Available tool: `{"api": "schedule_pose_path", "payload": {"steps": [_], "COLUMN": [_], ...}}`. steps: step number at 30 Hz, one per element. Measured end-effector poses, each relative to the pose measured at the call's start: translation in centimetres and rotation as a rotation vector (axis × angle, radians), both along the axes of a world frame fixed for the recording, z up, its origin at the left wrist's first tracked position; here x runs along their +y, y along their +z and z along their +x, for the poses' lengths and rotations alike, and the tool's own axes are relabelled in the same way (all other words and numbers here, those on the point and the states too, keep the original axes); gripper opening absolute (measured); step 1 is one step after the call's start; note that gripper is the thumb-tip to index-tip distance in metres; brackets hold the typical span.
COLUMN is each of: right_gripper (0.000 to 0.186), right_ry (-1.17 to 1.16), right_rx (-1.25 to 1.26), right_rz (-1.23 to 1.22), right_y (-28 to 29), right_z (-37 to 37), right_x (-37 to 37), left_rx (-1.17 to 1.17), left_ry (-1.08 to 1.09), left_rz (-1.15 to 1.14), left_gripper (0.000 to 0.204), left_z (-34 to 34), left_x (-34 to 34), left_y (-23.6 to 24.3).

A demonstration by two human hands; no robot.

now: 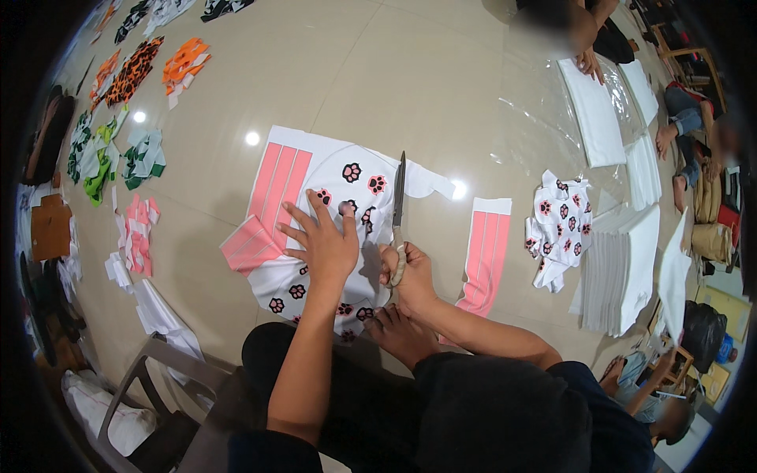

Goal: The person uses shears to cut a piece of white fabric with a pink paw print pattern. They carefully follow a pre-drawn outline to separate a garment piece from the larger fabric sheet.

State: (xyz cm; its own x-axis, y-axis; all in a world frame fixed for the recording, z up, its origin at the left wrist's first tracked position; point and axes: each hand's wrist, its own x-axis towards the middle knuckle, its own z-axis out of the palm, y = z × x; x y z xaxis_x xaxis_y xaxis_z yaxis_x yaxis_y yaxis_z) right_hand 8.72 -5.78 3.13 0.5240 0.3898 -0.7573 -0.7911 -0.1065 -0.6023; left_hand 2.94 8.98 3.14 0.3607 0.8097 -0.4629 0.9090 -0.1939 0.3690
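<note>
A white cloth printed with pink-and-black paw prints (352,172) and pink striped bands (276,177) lies on the floor. My left hand (322,246) is pressed on it, fingers spread. My right hand (412,276) grips large scissors (398,205) with wrapped handles, at the cloth's right edge, blades pointing away from me. Below it is my bare foot (398,339). A separate pink striped strip (485,252) lies to the right.
Piles of orange (185,67), green (98,158) and pink scraps (140,232) lie left. Right are paw-print pieces (560,225), stacked white sheets (615,268) and another person's hand (587,63) on white material. A chair (150,363) stands lower left; other people sit along the right.
</note>
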Motion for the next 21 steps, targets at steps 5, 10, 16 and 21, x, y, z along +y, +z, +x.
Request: {"api": "schedule_pose_path", "payload": {"steps": [5, 10, 16, 21], "right_gripper": [0.023, 0.024, 0.026, 0.028], "right_ry": [0.067, 0.219, 0.376, 0.369], "right_rx": [-0.068, -0.117, -0.193, -0.133], "right_rz": [-0.022, -0.131, -0.18, -0.189], "right_y": [-0.2, 0.2, 0.9, 2.0], "right_z": [2.6, 5.0, 4.9, 4.3], "right_x": [-2.7, -7.4, -13.1, -14.4], "left_rx": [-0.036, -0.15, -0.382, -0.393], "left_ry": [-0.067, -0.195, -0.244, -0.471], "left_rz": [0.189, 0.391, 0.454, 0.389], "left_gripper": [0.089, 0.091, 0.095, 0.088], "left_z": [0.4, -0.7, -1.2, 0.2], "left_x": [2.0, 5.8, 6.4, 0.5], "left_y": [-2.1, -4.0, -3.7, -2.0]}}
